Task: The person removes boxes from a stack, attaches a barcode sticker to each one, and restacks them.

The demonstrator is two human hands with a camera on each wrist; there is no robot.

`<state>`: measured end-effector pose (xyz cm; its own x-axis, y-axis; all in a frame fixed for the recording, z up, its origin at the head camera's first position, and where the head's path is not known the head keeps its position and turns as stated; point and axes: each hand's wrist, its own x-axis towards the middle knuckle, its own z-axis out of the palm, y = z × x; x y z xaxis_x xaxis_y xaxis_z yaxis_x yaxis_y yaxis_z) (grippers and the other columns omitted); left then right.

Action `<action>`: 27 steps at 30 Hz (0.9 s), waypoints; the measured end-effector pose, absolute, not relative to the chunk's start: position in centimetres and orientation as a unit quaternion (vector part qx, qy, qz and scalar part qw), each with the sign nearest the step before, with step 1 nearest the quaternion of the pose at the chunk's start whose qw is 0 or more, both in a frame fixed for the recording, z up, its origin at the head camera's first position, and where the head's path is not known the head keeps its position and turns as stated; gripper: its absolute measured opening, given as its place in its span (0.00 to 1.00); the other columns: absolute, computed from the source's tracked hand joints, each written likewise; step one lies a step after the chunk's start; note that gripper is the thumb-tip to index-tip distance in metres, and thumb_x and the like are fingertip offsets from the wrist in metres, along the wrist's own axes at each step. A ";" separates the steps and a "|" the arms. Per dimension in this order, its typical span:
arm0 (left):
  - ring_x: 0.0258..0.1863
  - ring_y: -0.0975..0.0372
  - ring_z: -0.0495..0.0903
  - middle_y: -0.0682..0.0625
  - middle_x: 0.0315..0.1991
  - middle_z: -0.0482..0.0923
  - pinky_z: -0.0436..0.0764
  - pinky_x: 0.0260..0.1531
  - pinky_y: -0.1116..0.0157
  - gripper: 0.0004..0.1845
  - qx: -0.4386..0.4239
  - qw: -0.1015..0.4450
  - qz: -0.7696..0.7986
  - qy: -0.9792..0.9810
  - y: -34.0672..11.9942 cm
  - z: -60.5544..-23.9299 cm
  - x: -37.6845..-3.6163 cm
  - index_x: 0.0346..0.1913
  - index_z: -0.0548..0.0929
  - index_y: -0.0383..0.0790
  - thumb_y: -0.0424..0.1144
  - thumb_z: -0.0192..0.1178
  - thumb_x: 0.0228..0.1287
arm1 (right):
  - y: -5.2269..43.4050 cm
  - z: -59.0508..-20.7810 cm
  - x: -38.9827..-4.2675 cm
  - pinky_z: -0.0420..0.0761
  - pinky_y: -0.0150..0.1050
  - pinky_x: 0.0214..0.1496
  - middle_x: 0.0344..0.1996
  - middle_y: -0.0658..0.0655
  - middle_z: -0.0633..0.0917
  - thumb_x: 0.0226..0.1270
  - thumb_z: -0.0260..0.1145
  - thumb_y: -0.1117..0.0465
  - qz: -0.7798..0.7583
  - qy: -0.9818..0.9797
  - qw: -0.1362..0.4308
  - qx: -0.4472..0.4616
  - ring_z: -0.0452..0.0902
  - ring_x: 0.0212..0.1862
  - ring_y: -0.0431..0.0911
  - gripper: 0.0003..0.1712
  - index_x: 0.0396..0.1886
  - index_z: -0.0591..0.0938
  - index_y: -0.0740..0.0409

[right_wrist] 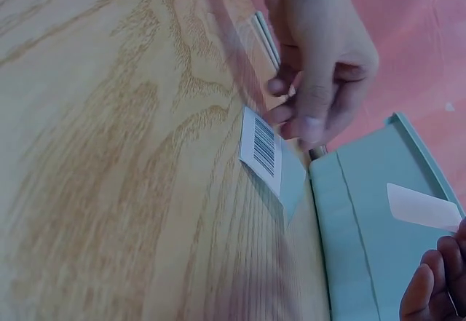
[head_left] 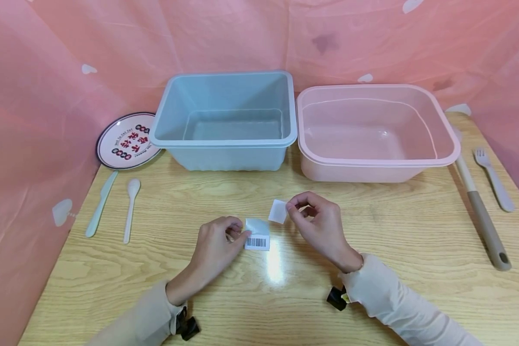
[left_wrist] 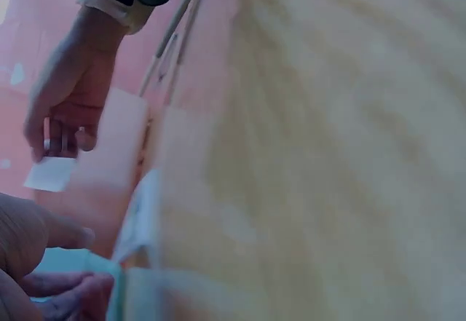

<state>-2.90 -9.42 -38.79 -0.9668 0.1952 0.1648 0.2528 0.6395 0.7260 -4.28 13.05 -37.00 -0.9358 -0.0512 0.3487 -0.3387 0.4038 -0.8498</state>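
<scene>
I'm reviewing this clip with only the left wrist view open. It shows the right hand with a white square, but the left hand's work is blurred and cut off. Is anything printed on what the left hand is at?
Observer: Yes. In the head view, the small piece at the left hand bears a barcode.
Operator: Is there tableware left of the blue tub?
Observer: A white plate with red lettering and a dark rim is there.
Operator: Any cutlery near it?
Observer: A pale knife and a spoon lie side by side on the person's side of it.
</scene>
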 end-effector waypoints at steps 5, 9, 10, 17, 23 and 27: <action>0.24 0.68 0.78 0.49 0.26 0.84 0.80 0.23 0.72 0.02 -0.170 0.031 -0.505 -0.846 -9.0 -36.9 -2.8 0.33 0.87 0.36 0.29 0.68 0.56 | 13.0 -36.9 -4.3 0.81 0.28 0.29 0.28 0.55 0.87 0.61 0.66 0.70 0.515 -0.835 0.142 0.134 0.78 0.29 0.38 0.02 0.30 0.84 0.64; 0.26 0.68 0.81 0.47 0.30 0.87 0.83 0.24 0.70 0.05 -0.187 -0.011 -0.559 -0.808 -8.0 -35.6 -2.7 0.37 0.87 0.34 0.30 0.66 0.59 | 12.6 -36.7 -4.3 0.82 0.30 0.29 0.28 0.55 0.87 0.61 0.66 0.71 0.494 -0.837 0.164 0.168 0.80 0.31 0.40 0.02 0.31 0.85 0.64; 0.26 0.66 0.82 0.46 0.29 0.87 0.83 0.24 0.70 0.05 -0.184 -0.020 -0.567 -0.803 -7.7 -35.4 -2.8 0.38 0.87 0.34 0.31 0.66 0.60 | 12.5 -36.6 -4.3 0.82 0.31 0.29 0.28 0.56 0.87 0.61 0.66 0.71 0.489 -0.837 0.171 0.178 0.80 0.31 0.40 0.02 0.31 0.85 0.64; 0.27 0.49 0.86 0.36 0.33 0.86 0.87 0.29 0.62 0.08 -0.136 -0.049 -0.638 -0.757 -6.2 -35.2 -3.3 0.42 0.87 0.31 0.32 0.63 0.63 | 11.6 -36.6 -3.8 0.79 0.29 0.28 0.29 0.52 0.87 0.60 0.67 0.70 0.456 -0.835 0.205 0.232 0.80 0.32 0.39 0.05 0.33 0.86 0.58; 0.29 0.44 0.86 0.33 0.35 0.86 0.87 0.33 0.57 0.09 -0.106 -0.057 -0.663 -0.739 -6.1 -35.3 -3.5 0.41 0.86 0.29 0.32 0.62 0.64 | 11.4 -36.5 -3.4 0.78 0.30 0.27 0.30 0.51 0.88 0.58 0.68 0.71 0.467 -0.825 0.202 0.247 0.78 0.30 0.37 0.07 0.34 0.87 0.58; 0.28 0.48 0.87 0.35 0.34 0.86 0.87 0.33 0.57 0.09 -0.086 -0.068 -0.674 -0.731 -6.3 -35.4 -3.5 0.42 0.86 0.28 0.32 0.62 0.64 | 11.3 -36.7 -3.4 0.78 0.30 0.26 0.31 0.52 0.88 0.55 0.71 0.72 0.469 -0.818 0.212 0.256 0.78 0.28 0.38 0.08 0.34 0.88 0.59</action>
<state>-3.53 -6.29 -35.35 -0.9759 0.2179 0.0159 0.0335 0.0774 0.9964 -3.36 11.28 -36.66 -0.7787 -0.2198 0.5876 -0.6181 0.4290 -0.6587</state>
